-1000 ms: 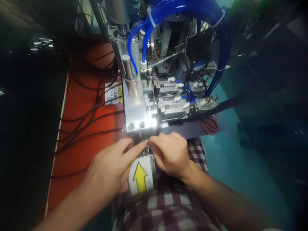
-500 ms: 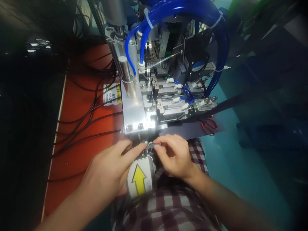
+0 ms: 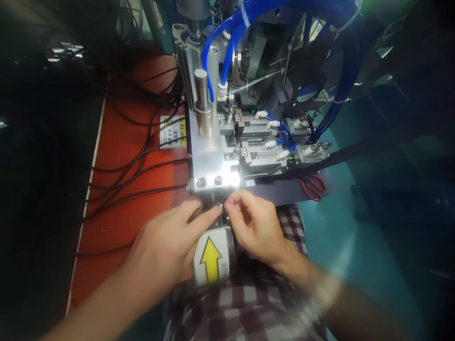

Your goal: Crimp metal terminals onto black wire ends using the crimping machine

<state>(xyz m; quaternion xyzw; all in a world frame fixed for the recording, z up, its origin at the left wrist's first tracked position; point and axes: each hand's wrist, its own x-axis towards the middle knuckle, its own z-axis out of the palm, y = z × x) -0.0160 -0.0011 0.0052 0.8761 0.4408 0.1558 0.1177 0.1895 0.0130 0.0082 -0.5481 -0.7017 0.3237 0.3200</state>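
Note:
My left hand lies palm down at the front of the machine. One of its digits stretches right to a small metal fixture below the bright plate, while its other fingers bend over the machine's front edge, apart from that digit. No object shows in it. Facing it, my right hand has thumb and forefinger pinched together beside the fixture, almost touching the left fingertip. Whatever is in the pinch is too small to make out. Just below is a white cover with a yellow arrow.
Behind my hands stands a metal plate with an upright post, beside small pneumatic cylinders and thick blue tubes. Black cables cross the orange base on the left. Red-handled scissors lie at right.
The view has shifted, so the machine appears farther right. My right fingertips have moved closer to the left fingertip; the thin strand seen between them earlier no longer shows clearly.

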